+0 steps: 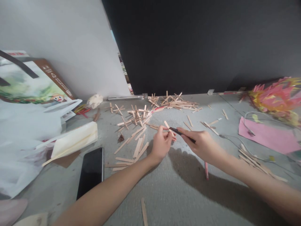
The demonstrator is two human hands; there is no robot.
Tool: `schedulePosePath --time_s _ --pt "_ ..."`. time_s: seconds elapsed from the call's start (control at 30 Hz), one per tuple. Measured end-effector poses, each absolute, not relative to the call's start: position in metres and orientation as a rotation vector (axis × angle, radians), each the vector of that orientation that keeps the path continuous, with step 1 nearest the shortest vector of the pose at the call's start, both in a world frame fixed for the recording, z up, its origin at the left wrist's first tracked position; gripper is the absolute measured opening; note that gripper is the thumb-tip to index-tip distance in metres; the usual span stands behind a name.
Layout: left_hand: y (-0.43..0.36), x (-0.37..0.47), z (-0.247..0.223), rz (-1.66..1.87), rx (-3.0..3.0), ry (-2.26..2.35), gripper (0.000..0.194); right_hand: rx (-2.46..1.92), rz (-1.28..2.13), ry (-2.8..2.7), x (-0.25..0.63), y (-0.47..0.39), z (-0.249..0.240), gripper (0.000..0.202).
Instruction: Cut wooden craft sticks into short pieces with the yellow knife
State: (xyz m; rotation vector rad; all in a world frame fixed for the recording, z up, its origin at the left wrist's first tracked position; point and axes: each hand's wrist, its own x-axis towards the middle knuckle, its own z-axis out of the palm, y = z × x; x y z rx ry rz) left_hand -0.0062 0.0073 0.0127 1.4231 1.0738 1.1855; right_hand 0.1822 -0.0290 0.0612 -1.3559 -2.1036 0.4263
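Note:
My left hand (161, 142) pinches a wooden popsicle stick (166, 124) between thumb and fingers, its upper end pointing up and to the left. A slim black tool (180, 131) is gripped in my right hand (198, 142). The tool's tip meets the stick or lies very close to it; its exact kind is hard to make out. Both hands are held near each other above the grey surface. Loose popsicle sticks (137, 147) lie just left of my left hand, and a bigger heap of sticks (180, 104) is spread beyond both hands.
A black phone (90, 172) lies left of my left forearm. White plastic bags (21, 138) and a printed carton (30, 80) crowd the left side. At right are pink paper (268, 135), a grey cable (235, 142) and a pink-yellow paper craft (275, 99). A dark panel (202, 47) rises behind.

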Motion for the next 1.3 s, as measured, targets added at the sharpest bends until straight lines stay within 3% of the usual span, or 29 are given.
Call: schedulePosePath --time_s 0.47,0.7,1.3 --pt "0.01 -0.006 0.006 1.197 1.397 0.994 0.027 -1.435 0.691 -2.015 0.189 -0.022 0.073 0.042" --pt "0.01 -0.007 0.007 1.192 1.432 1.021 0.026 -1.462 1.109 -1.781 0.187 -0.023 0.072 0.05" --pt "0.012 -0.009 0.005 1.221 1.483 1.095 0.016 -1.3 1.667 -1.09 0.165 -0.037 0.059 0.06"
